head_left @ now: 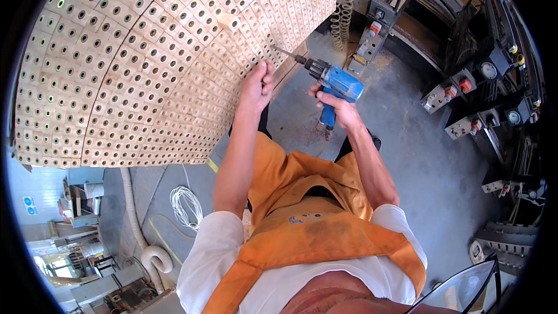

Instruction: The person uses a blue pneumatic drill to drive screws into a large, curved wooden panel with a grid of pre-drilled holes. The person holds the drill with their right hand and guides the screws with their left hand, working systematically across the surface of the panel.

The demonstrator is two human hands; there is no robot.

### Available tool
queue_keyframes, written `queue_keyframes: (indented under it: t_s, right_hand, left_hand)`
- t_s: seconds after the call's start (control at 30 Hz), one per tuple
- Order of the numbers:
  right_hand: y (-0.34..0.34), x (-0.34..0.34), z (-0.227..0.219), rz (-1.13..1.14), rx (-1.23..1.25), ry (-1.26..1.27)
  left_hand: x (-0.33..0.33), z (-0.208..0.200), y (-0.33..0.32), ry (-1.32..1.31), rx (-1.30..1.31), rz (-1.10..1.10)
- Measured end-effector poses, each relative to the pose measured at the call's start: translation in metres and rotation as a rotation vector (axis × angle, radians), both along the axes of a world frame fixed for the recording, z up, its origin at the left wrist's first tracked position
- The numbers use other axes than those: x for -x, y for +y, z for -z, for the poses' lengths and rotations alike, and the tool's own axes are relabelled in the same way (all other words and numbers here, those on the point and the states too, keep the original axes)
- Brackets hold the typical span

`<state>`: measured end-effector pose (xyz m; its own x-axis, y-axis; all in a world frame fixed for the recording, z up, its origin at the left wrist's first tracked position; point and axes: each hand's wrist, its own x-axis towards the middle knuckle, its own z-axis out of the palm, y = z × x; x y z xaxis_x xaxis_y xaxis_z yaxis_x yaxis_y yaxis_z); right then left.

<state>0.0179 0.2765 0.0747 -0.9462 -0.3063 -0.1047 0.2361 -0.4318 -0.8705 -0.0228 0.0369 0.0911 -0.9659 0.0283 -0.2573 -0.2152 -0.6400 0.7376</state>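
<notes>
Rows of pale wooden blocks (133, 52) fill the upper left, each with round holes. Many holes carry dark-rimmed metal inserts; others in the middle and upper rows look bare. One block (228, 20) stands proud of the rest. My left hand (256, 88) is at the near right edge of the blocks, fingers curled inward; whatever they hold, if anything, is hidden. A blue pistol-grip power driver (344, 83) is in my right hand (347, 114), which wraps round its handle. Its long thin bit points left at the blocks; whether the tip touches them I cannot tell.
Machines with gauges (488, 70) and red-orange switches line the right side. A coiled air hose (343, 14) hangs at the top. On the grey floor (401, 139) at lower left lie a white cable coil (186, 205) and a ribbed duct hose (156, 260).
</notes>
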Motion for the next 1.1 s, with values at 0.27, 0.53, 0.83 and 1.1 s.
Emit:
queue_keyframes:
  t_s: [0.27, 0.53, 0.83, 1.1]
  right_hand:
    - [0.034, -0.004, 0.012, -0.08, 0.046, -0.053]
    - [-0.01, 0.006, -0.005, 0.054, -0.012, 0.034]
    - [-0.021, 0.027, -0.015, 0.057, -0.064, 0.073]
    - [-0.021, 0.027, -0.022, 0.104, -0.095, 0.091]
  left_hand:
    - [0.023, -0.02, 0.011, 0.015, 0.225, 0.179]
    - [0.058, -0.029, 0.025, 0.054, 0.031, -0.009]
    - [0.046, -0.008, 0.022, -0.021, 0.061, 0.102]
    - [-0.003, 0.031, 0.03, -0.164, 0.161, 0.253]
